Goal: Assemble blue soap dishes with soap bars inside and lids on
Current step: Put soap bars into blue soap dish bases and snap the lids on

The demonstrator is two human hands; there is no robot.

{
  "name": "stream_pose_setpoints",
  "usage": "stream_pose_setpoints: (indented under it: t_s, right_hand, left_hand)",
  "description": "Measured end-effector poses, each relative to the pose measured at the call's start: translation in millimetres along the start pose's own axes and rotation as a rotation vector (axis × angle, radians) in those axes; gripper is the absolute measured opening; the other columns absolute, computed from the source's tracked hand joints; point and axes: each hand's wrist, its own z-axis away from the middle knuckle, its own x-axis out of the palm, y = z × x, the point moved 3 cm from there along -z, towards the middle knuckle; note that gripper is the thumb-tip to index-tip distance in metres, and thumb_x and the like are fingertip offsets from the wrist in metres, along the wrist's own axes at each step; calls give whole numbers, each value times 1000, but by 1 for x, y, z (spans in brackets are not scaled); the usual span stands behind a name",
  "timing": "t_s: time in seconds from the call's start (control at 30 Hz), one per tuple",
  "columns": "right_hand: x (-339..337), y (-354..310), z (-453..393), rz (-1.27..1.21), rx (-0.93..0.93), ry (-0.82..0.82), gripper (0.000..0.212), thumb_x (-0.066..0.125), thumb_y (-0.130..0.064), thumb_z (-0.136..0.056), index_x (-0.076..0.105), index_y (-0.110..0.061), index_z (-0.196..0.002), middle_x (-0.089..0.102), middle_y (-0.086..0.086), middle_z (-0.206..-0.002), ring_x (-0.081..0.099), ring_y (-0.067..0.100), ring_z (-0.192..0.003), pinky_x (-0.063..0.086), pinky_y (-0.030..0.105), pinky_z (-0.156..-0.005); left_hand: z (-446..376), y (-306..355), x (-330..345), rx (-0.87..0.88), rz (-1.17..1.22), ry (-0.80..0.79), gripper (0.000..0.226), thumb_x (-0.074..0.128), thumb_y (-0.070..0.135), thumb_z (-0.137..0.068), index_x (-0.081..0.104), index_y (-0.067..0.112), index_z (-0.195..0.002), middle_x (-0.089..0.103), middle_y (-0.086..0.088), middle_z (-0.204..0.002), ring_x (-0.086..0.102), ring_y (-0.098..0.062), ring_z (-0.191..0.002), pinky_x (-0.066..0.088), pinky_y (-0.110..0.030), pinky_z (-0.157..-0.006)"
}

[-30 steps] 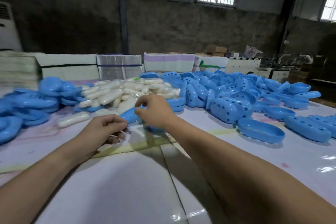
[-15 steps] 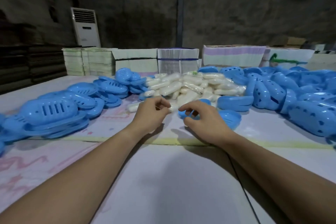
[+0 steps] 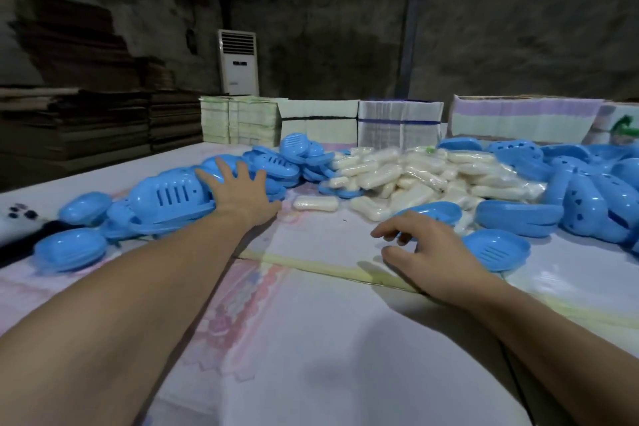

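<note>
Head view: the left hand is extended to the far left with fingers spread straight, the palm resting on the pile of blue lids; it holds nothing. The right hand hovers over the counter at near right, fingers loosely curled and empty, just beside an open blue dish base that lies ribbed side up. A second dish base sits just beyond the right fingers. The heap of wrapped soap bars occupies the far centre, with one single soap bar lying apart on the counter between the two hands. A further mass of blue perforated parts fills the far right. Stacks of flat cartons line the far edge, and a standing air conditioner is against the wall. Handling judgement: the dish parts appear to be thin moulded plastic, light and stiff but smooth, so they are likely to slide or nest together; take a lid by its long rim edges, thumb opposite fingers, and lift one clear of its neighbours. The soap bars appear film-wrapped and slippery; grip each across the narrow waist. No dish near the hands holds soap yet.
</note>
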Motion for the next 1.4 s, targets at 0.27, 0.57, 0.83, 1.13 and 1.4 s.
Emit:
stream_pose_setpoints:
  t_s: [0.27, 0.57, 0.83, 1.13, 1.4]
  right_hand:
    - [3, -2, -1, 27, -27, -62, 30, 65, -27, -86, 55, -55, -86, 59, -20, -98, 52, -6, -93, 34, 9, -73]
    - [2, -4, 1, -9, -3, -62, 29, 66, -25, -86, 58, -53, -85, 59, -19, -95, 49, -9, -93, 35, 11, -74]
    - [-6, 3, 1, -30, 41, 23, 28, 66, -20, -83, 62, -48, -84, 62, -16, -95, 54, -3, -92, 38, 16, -78]
    - [-47, 43, 0, -47, 323, 389, 20, 59, -14, -83, 72, -29, -82, 65, -17, -75, 59, 7, -72, 42, 27, -68]
    - [-55, 69, 4, 238, 489, 232, 36, 58, -25, -89, 63, -23, -125, 66, 3, -112, 56, 23, -107, 46, 37, -86]
  left_hand:
    - [-6, -21, 2, -88, -18, -134, 72, 33, 62, -99, 9, 33, -160, 8, -18, -167, 8, -63, -144, 14, -75, -110]
    - [20, 27, -10, 344, 304, -14, 44, 51, 24, -98, 42, 28, -140, 44, -9, -139, 47, -38, -124, 45, -53, -101]
    - [70, 90, -30, 677, 818, 157, 35, 64, 28, -92, 60, 31, -127, 47, 0, -132, 44, -21, -123, 39, -36, -104]
    - [116, 124, -42, 907, 1166, -147, 24, 76, 33, -79, 70, 41, -101, 64, 16, -113, 57, 2, -107, 45, -18, -96]
    - [109, 109, -36, 779, 987, -178, 46, 73, 63, -68, 58, 45, -108, 53, 13, -114, 47, -7, -110, 41, -26, -90]
